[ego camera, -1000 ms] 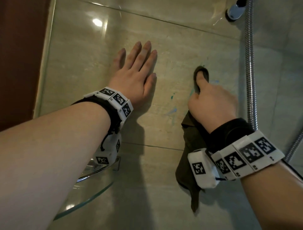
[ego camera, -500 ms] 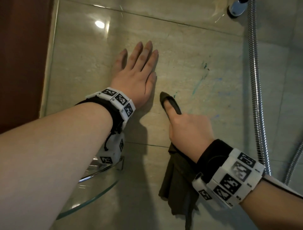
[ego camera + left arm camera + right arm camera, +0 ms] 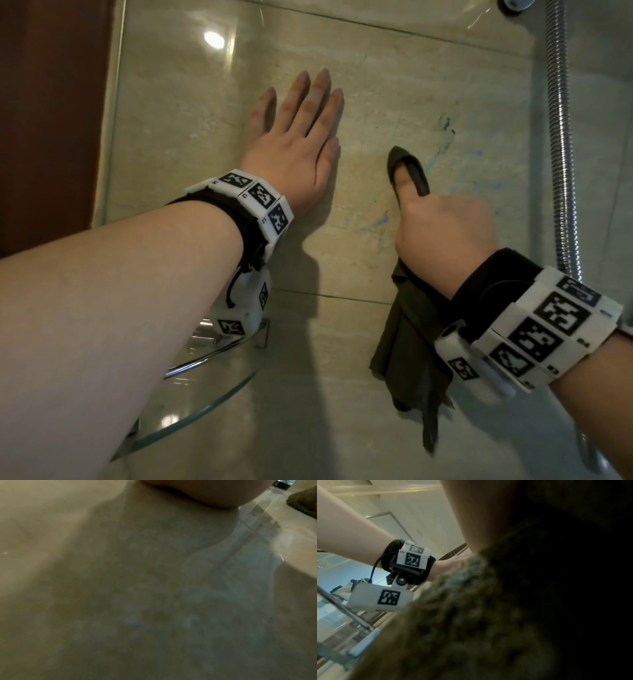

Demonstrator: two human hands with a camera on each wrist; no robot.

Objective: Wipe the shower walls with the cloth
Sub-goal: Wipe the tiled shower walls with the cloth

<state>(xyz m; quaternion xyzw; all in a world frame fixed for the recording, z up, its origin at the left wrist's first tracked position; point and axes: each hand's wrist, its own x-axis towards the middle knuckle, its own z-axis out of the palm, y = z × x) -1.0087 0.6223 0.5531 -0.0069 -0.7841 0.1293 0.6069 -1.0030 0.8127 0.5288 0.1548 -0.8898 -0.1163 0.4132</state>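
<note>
Two forearms, each with a white marker-tagged wrist unit, reach forward to the shower wall (image 3: 376, 85) of beige tile.

Right hand (image 3: 442, 233): curled round the dark olive cloth (image 3: 407, 346), one finger out straight and wrapped in cloth, its tip pressed to the tile; the remainder of the cloth hangs loose below the wrist (it fills most of the right wrist view, blurred).

Left hand (image 3: 294, 150): flat against the tile, fingers straight and close together, holding nothing.

Glass corner shelf (image 3: 212, 397): under the left forearm, partly hidden by it.

Blue-green smears (image 3: 442, 137): on the tile just beyond the cloth-covered fingertip.

Metal shower hose (image 3: 561, 137): runs down the wall to the right of the right hand.
</note>
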